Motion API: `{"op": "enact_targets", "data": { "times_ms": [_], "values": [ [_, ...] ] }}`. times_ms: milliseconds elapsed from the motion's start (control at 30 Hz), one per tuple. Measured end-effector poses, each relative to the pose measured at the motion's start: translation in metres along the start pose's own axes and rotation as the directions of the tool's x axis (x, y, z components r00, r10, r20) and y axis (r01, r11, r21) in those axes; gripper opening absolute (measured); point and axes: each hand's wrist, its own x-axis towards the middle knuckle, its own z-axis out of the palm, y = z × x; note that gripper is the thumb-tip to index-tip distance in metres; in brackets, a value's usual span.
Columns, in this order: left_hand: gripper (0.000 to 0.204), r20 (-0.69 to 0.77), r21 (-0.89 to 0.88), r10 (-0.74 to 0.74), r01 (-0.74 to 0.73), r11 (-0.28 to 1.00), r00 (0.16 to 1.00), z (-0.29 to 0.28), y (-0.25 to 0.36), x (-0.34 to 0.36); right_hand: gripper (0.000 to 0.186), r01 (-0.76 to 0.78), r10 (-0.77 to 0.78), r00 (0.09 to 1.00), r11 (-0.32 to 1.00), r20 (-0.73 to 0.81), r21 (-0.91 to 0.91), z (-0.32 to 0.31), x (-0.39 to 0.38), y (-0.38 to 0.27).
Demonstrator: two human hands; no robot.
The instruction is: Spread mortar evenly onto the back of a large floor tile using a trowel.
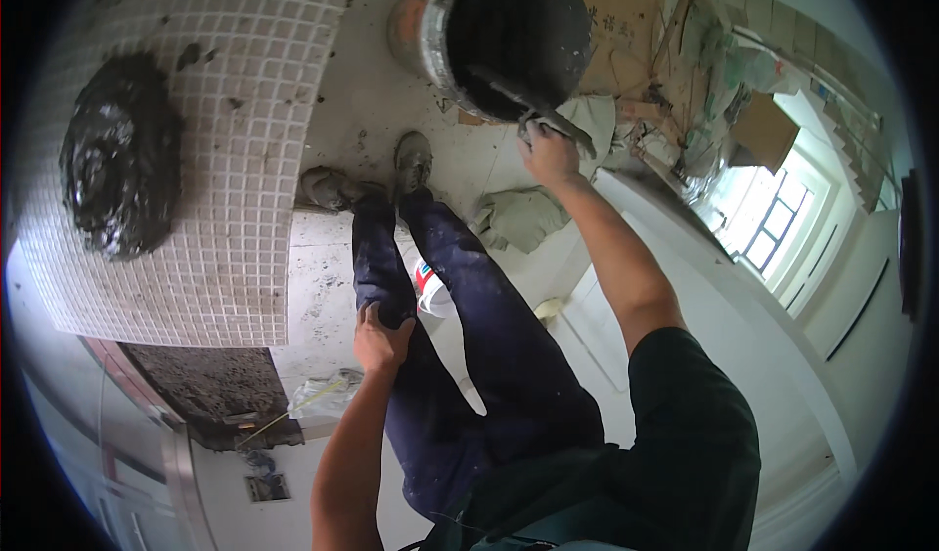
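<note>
My right hand (550, 152) is closed around the handle of a mortar-smeared trowel (562, 124) at the near rim of a large bucket (436, 47). Part of the tool reaches over the bucket's opening, and its exact outline is hard to make out against the dark inside. My left hand (380, 339) rests on my left knee with its fingers spread and nothing in it. To the left lies a big tile (235, 160), its grid-patterned back facing up. A thick heap of wet dark grey mortar (122, 155) sits on it.
Flattened cardboard (626, 23) and mixed rubbish (675, 126) lie beyond the bucket to the right. A grey cloth or sack (518, 219) is on the floor by my feet. A white and red tub (435, 292) stands between my legs. A clear plastic bag (323, 395) lies lower left.
</note>
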Motion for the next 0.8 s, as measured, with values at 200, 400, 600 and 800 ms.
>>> {"op": "enact_targets", "data": {
  "times_ms": [200,400,600,800],
  "values": [
    [0.078,0.005,0.143,-0.033,0.032,0.989,0.999,0.004,0.021,0.003,0.035,0.12,-0.129,0.917,0.992,-0.379,-0.048,0.027,-0.068,0.011],
    [0.077,-0.025,0.197,-0.026,0.031,0.98,0.999,0.005,0.043,0.0,0.029,0.111,-0.057,0.98,0.952,-0.19,0.284,-0.046,-0.108,0.046],
    [0.078,-0.057,0.239,-0.036,0.049,0.97,0.998,0.011,0.052,-0.002,0.041,-0.119,0.289,0.957,0.333,0.019,0.935,-0.091,0.057,0.047],
    [0.075,-0.073,0.221,-0.11,0.123,0.967,0.991,0.018,0.054,-0.002,0.056,-0.196,0.309,0.951,0.595,0.003,0.779,-0.021,0.086,0.055]
  ]
}}
